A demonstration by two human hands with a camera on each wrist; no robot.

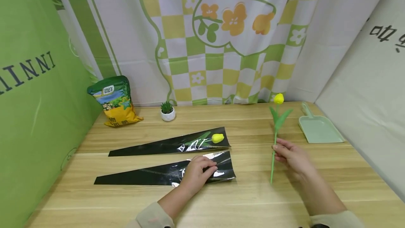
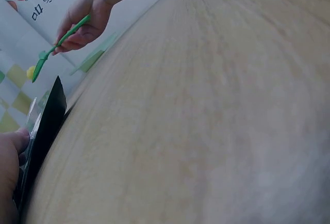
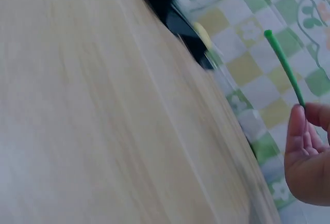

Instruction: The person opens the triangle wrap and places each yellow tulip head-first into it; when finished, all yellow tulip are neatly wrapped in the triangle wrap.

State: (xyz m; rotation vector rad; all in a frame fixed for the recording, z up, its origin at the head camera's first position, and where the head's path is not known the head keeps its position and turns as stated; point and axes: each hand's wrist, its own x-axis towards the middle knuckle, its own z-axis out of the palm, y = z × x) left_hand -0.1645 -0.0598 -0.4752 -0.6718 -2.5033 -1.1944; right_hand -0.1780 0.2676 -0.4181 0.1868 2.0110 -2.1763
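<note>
A yellow tulip with green leaves (image 1: pixel 278 121) stands nearly upright right of centre in the frame, its stem pinched between the thumb and fingers of the person's right hand (image 1: pixel 292 156). At lower centre, the left hand (image 1: pixel 196 173) pinches the wide end of a black, clear-fronted sleeve (image 1: pixel 148 176). Just above it lies a second such sleeve (image 1: pixel 152 147) with another yellow tulip (image 1: pixel 217 138) inside.

At middle left, a green and yellow bag (image 1: pixel 117 103) carries a white label with Chinese characters and larger dark ones along its base, "肥" the last. Dark letters reading "INNI" end a line on the green side panel (image 1: pixel 38 115) at left; the white panel (image 1: pixel 373 90) at upper right shows "如" beside a cut-off character.

The tabletop (image 1: pixel 253 207) is pale, striped wood grain. Along its back sit a small potted succulent (image 1: pixel 168 113) and, at right, a light green dustpan (image 1: pixel 320 129), before a checked, flowered curtain (image 1: pixel 196 69).
</note>
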